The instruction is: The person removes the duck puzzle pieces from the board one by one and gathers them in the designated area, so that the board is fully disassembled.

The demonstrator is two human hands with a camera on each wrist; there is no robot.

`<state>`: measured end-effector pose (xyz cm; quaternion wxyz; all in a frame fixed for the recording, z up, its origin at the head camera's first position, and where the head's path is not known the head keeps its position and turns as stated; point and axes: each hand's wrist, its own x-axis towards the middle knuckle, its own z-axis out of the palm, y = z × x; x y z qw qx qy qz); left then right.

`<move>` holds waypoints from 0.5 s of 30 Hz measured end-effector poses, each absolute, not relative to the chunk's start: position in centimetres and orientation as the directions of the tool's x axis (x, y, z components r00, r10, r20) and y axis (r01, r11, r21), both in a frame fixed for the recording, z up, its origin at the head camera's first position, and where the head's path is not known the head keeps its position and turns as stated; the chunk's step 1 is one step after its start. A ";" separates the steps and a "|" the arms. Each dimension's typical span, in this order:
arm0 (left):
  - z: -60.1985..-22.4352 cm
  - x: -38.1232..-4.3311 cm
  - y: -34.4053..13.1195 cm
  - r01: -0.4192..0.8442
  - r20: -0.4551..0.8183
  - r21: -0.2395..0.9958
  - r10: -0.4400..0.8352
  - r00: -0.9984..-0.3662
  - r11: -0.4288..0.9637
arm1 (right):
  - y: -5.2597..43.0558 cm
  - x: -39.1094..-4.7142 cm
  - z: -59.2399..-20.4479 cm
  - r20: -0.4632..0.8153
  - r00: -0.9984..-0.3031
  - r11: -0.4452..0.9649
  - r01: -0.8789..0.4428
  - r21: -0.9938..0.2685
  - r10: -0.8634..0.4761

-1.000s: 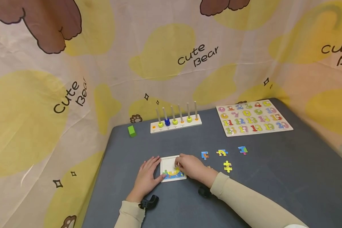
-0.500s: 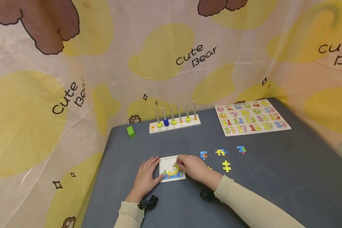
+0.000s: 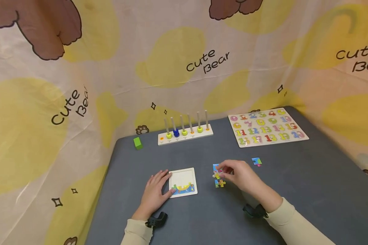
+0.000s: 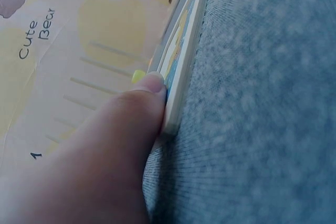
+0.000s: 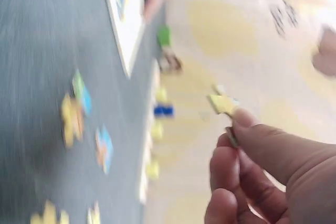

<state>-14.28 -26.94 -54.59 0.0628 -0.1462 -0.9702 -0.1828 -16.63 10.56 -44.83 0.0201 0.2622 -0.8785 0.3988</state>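
My left hand [image 3: 154, 192] rests along the left side of a small white puzzle tray [image 3: 182, 176], its thumb on the lower left corner. Blue and yellow pieces [image 3: 184, 188] fill the tray's lower part. Right of the tray, my right hand [image 3: 243, 175] pinches a small yellow jigsaw piece [image 5: 223, 104] between thumb and fingers, above the table. Close to those fingertips lie a blue and orange piece [image 3: 215, 166] and a blue and yellow piece [image 3: 219, 183]. The right hand hides other loose pieces, several of which show blurred in the right wrist view.
A blue and green piece [image 3: 256, 161] lies farther right. At the back stand a peg board [image 3: 188, 137] with yellow and blue rings and a green block [image 3: 137, 143]. A number board [image 3: 268, 129] lies at the back right. Printed cloth walls [image 3: 171, 68] border the grey table [image 3: 202, 221].
My right hand has moved right, from over the tray to the loose pieces, with the yellow piece still pinched. My left hand has stayed on the tray.
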 end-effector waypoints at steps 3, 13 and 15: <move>-54.6 -14.3 -27.1 0.300 0.166 0.330 0.257 -0.952 0.895 | 13.6 -16.2 -44.5 0.262 -0.890 0.591 -0.446 -0.672 -0.374; -54.8 -14.3 -27.0 0.321 0.188 0.331 0.271 -0.944 0.887 | 22.2 -15.6 -47.4 0.093 -0.972 0.719 -0.223 -0.658 -0.216; -54.7 -14.3 -27.0 0.319 0.187 0.337 0.269 -0.945 0.886 | 22.9 -15.6 -48.1 0.077 -0.977 0.731 -0.201 -0.652 -0.200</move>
